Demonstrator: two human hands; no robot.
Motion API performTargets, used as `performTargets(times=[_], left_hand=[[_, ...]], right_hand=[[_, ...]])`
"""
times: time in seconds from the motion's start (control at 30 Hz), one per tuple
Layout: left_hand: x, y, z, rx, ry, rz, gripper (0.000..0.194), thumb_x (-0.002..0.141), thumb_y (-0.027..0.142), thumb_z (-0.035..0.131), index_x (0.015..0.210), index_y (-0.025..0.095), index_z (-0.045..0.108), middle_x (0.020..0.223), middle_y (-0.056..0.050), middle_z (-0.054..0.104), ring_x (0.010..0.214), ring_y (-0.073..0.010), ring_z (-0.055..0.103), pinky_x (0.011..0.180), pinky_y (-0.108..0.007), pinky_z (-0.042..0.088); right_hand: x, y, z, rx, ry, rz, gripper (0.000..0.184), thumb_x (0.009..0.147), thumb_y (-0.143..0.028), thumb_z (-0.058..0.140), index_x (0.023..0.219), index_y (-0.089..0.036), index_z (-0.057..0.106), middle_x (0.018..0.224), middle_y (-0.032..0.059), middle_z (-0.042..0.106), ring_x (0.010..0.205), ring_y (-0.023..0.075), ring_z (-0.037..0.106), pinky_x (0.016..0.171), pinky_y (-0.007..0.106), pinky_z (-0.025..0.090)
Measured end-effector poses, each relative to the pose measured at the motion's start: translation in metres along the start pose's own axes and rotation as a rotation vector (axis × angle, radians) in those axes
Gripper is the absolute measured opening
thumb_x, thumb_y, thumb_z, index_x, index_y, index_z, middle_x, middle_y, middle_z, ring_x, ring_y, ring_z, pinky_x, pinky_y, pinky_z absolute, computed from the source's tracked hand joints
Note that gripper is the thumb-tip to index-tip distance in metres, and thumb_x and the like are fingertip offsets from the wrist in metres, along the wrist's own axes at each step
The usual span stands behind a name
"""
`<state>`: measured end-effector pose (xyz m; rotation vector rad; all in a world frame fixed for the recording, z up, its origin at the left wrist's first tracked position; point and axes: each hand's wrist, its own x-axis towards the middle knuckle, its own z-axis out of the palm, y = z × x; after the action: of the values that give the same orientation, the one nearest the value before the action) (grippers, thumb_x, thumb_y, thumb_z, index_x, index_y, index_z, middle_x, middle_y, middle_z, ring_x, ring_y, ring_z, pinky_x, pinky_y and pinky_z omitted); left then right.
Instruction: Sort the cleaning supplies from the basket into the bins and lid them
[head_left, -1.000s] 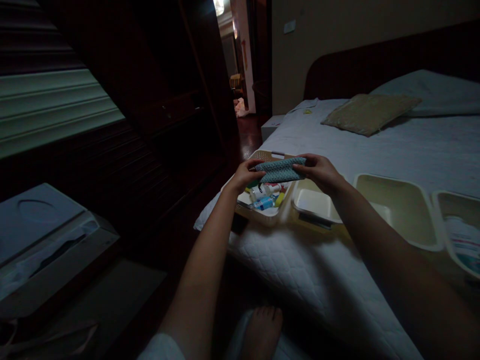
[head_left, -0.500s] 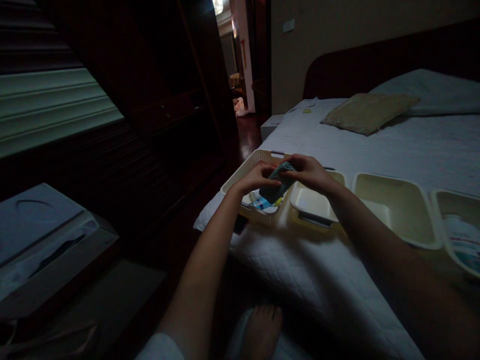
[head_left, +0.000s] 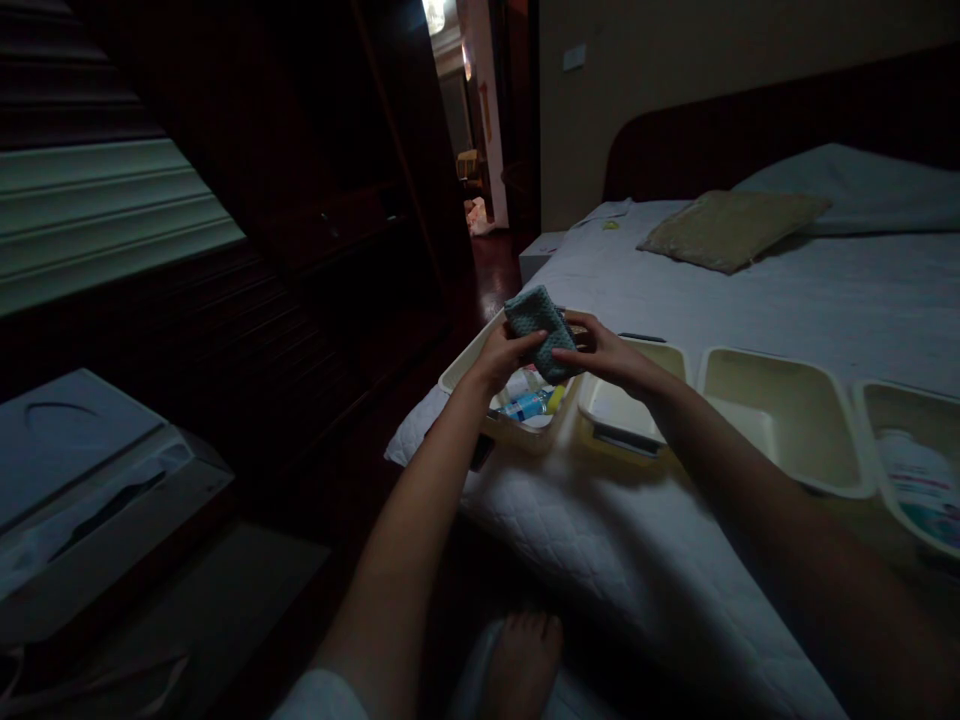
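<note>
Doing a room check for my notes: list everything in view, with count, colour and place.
Fabric pouch: one, teal, textured, held between both hands.
Basket: one, cream, on the bed edge.
Bottles: at least two, white and blue-labelled, in the basket.
Trays: three, cream, in a row right of the basket.
Labelled container: one, white, in the rightmost tray.
Bed: one, white, quilted edge nearest.
Cushion: one, tan, on the bed.
Pillow: one, pale grey, by the headboard.
Headboard: one, dark brown, behind the pillows.
Wooden cabinet: one, dark, left of the bed.
Pale box: one, grey-white, lower left.
Left hand, right hand: both on the pouch.
Bare foot: one, below the bed edge.
</note>
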<state>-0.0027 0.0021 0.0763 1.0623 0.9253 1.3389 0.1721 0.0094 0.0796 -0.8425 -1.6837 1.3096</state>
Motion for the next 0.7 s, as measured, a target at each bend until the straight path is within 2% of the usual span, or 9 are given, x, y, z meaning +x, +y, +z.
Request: performTargets(times=[0.1,0.17,0.3,0.43,0.53,0.7], left_hand=[[-0.002,0.003,0.003,-0.038,-0.001,-0.01,0.049,0.053,0.025,0.085,0.095,0.015,0.062,0.098,-0.007,0.07,0.092,-0.0218,0.066,0.087,-0.038,0.05],[-0.003,0.006,0.004,-0.053,0.001,-0.008,0.048,0.055,0.025,0.084,0.096,0.016,0.062,0.097,-0.006,0.07,0.091,-0.0203,0.065,0.086,-0.036,0.05],[-0.003,0.012,-0.003,-0.056,0.021,-0.001,0.042,0.057,0.027,0.082,0.093,0.018,0.062,0.087,-0.001,0.068,0.082,-0.0155,0.064,0.078,-0.03,0.05],[-0.001,0.013,-0.014,0.012,0.001,-0.07,0.033,0.058,0.028,0.08,0.084,0.016,0.064,0.077,0.0,0.065,0.071,-0.0124,0.06,0.07,-0.027,0.049],[-0.001,0.012,-0.02,0.031,0.002,-0.116,0.026,0.058,0.021,0.076,0.08,0.015,0.064,0.072,0.001,0.063,0.065,-0.0098,0.056,0.064,-0.024,0.046],[-0.001,0.012,-0.018,-0.011,0.079,-0.13,0.021,0.057,0.009,0.071,0.074,0.015,0.06,0.069,0.003,0.06,0.064,-0.0086,0.056,0.063,-0.022,0.044]], right_hand=[[0.002,0.0,0.001,-0.008,-0.076,-0.024,0.055,0.061,-0.043,0.081,0.106,-0.018,0.065,0.1,0.008,0.069,0.089,0.0225,0.064,0.082,0.04,0.054],[0.004,0.0,-0.002,-0.013,-0.075,-0.015,0.047,0.062,-0.041,0.08,0.101,-0.017,0.068,0.094,0.0065,0.07,0.084,0.0215,0.064,0.08,0.038,0.053],[0.004,0.003,-0.011,-0.03,-0.089,-0.006,0.043,0.064,-0.036,0.079,0.102,-0.018,0.07,0.095,0.0055,0.071,0.083,0.0208,0.065,0.078,0.036,0.053],[0.001,0.004,-0.018,-0.089,-0.121,0.016,0.035,0.064,-0.036,0.08,0.094,-0.02,0.074,0.092,0.0049,0.071,0.083,0.0213,0.065,0.077,0.036,0.054],[-0.001,0.003,-0.021,-0.09,-0.054,0.071,0.031,0.061,-0.035,0.082,0.086,-0.019,0.073,0.084,0.0046,0.07,0.076,0.0194,0.064,0.074,0.035,0.054],[-0.001,0.004,-0.025,0.049,0.179,0.158,0.04,0.052,-0.029,0.086,0.085,-0.018,0.067,0.08,0.0045,0.067,0.069,0.0161,0.062,0.062,0.03,0.054]])
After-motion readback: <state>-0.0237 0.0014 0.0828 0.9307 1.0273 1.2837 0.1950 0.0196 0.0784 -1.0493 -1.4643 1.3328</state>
